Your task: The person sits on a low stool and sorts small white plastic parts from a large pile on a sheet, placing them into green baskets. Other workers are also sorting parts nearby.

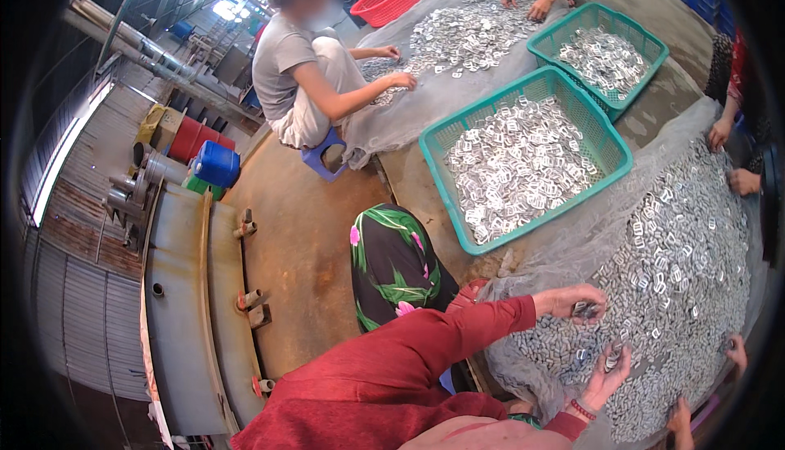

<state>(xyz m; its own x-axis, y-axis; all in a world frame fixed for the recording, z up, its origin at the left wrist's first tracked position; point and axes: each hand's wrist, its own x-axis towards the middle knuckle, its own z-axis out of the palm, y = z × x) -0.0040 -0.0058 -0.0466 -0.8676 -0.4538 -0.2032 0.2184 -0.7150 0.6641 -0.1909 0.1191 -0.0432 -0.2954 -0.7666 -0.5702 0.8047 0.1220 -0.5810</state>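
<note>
My left hand (571, 299), at the end of a red sleeve, curls round a few small metal buckles (585, 310) above the pile. Lower in the view, my right hand (605, 380), with a red bead bracelet at the wrist, is turned up and cupped round several more metal buckles (612, 358). Beneath both hands spreads a wide pile (654, 303) of small grey pellets with shiny slotted buckles mixed in. It lies on a thin translucent sheet (523, 360). The exact number of pieces in each hand is hidden by the fingers.
Two green plastic baskets (448, 196) full of buckles stand beyond my left hand. Other people's hands (742, 182) work at the pile's far and right edges. A person on a blue stool (325, 155) sorts another pile (474, 33); a red basket (386, 0) stands behind.
</note>
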